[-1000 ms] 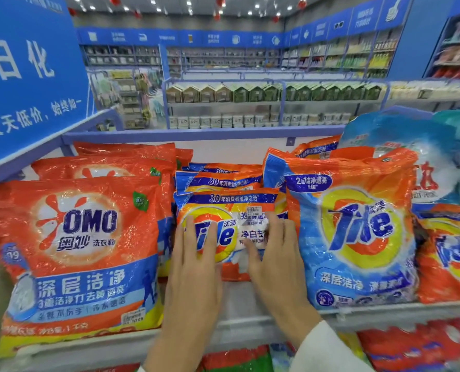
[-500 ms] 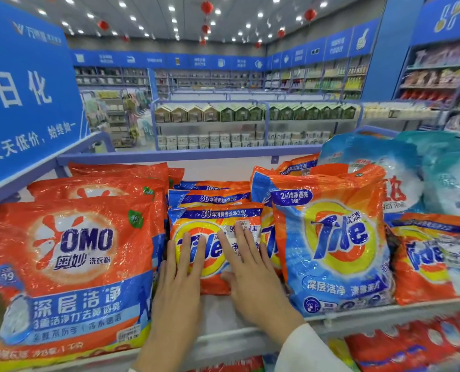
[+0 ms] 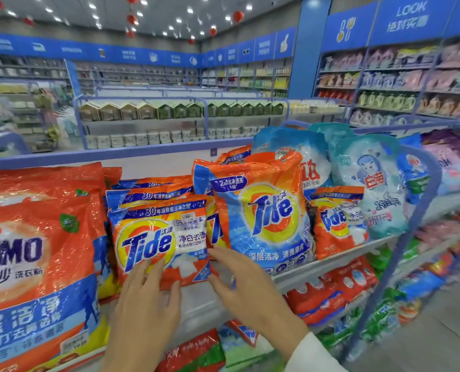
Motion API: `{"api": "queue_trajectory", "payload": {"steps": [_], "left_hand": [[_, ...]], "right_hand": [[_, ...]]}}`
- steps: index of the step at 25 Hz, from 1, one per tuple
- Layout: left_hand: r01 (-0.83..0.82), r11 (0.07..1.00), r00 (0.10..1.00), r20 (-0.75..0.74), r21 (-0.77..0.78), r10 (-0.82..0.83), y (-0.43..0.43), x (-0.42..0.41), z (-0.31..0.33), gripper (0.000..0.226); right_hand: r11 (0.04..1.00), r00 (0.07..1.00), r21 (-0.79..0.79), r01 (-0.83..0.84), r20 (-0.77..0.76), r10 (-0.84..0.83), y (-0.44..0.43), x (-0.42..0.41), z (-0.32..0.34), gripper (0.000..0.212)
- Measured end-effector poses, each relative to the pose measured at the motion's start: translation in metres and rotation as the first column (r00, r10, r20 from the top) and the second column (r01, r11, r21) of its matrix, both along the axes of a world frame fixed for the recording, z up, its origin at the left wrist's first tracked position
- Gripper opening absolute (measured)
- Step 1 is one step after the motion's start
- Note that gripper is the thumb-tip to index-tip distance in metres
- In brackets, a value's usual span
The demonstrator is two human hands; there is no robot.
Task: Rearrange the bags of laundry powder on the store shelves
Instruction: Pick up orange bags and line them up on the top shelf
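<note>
At the front edge of the shelf [image 3: 196, 308], the small Tide bag [image 3: 159, 237] stands between the OMO bag [image 3: 35, 251] and the large Tide bag [image 3: 263, 216]. My left hand [image 3: 145, 302] touches it flat-fingered; my right hand [image 3: 242, 288] hovers released. I judge I'm straightening it; next, square it gently.

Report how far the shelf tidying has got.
Done: the OMO bags and the large Tide bag stand upright, facing out. In hand: the left hand touches the front small Tide bag with flat fingers; the right hand is open beside it. Left: the small Tide bags behind it look unevenly stacked.
</note>
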State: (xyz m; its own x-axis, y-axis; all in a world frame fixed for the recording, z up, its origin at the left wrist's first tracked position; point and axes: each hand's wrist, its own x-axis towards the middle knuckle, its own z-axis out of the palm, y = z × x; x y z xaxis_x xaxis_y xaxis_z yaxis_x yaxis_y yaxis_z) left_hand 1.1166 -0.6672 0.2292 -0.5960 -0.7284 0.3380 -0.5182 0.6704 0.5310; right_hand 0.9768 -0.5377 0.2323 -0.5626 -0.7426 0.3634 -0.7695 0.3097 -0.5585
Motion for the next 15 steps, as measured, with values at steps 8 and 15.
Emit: {"api": "queue_trajectory", "payload": {"steps": [8, 15], "left_hand": [[0.423, 0.901, 0.890, -0.232, 0.099, -0.392, 0.101, -0.059, 0.011, 0.044], [0.539, 0.767, 0.831, -0.372, 0.349, -0.414, 0.165, -0.183, 0.035, 0.048]], "right_hand": [[0.884, 0.884, 0.077, 0.462, 0.046, -0.466, 0.142, -0.048, 0.006, 0.053], [0.801, 0.792, 0.079, 0.593, 0.124, -0.598, 0.202, -0.161, 0.009, 0.063]]}}
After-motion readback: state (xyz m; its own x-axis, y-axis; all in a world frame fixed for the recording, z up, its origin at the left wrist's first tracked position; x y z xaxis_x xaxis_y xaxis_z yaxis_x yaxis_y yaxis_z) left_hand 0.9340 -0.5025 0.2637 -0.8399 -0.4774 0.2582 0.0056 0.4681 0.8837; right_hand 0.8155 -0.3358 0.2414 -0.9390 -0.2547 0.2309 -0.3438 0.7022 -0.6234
